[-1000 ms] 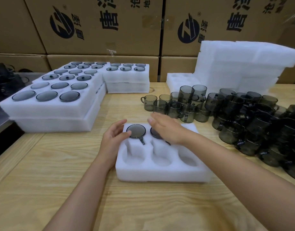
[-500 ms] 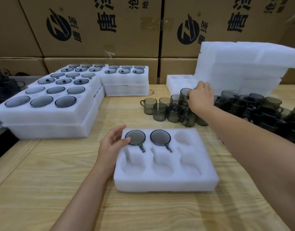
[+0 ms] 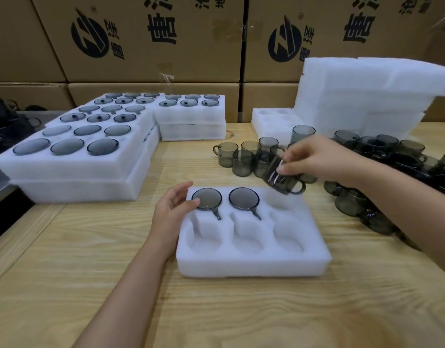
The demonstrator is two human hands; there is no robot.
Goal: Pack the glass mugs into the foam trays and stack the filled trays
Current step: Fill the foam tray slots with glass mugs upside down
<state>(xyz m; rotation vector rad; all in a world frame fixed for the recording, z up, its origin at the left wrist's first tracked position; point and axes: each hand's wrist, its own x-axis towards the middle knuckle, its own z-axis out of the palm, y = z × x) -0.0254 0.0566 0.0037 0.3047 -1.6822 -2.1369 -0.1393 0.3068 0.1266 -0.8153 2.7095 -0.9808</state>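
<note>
Above the tray's far right pocket, your right hand (image 3: 324, 159) pinches a smoky glass mug (image 3: 283, 180), thumb and fingertips curled onto its upper part. The mug hangs tilted, handle to the lower right, just clear of the foam. Your left hand (image 3: 173, 209) lies against the left edge of the tray (image 3: 254, 262), fingers relaxed, fingertips touching the rim of the first mug (image 3: 206, 199) seated in the far left pocket. A second mug (image 3: 243, 198) sits in the pocket beside it. Both handles lie in slots pointing toward you.

Loose mugs (image 3: 241, 162) crowd the table (image 3: 90, 272) behind and to the right. Filled trays (image 3: 73, 167) are stacked at the left, bare foam (image 3: 367, 96) at the far right. The boxes (image 3: 151, 38) behind carry a round dark logo and large Chinese characters, "唐" among them; the rest is cut off.
</note>
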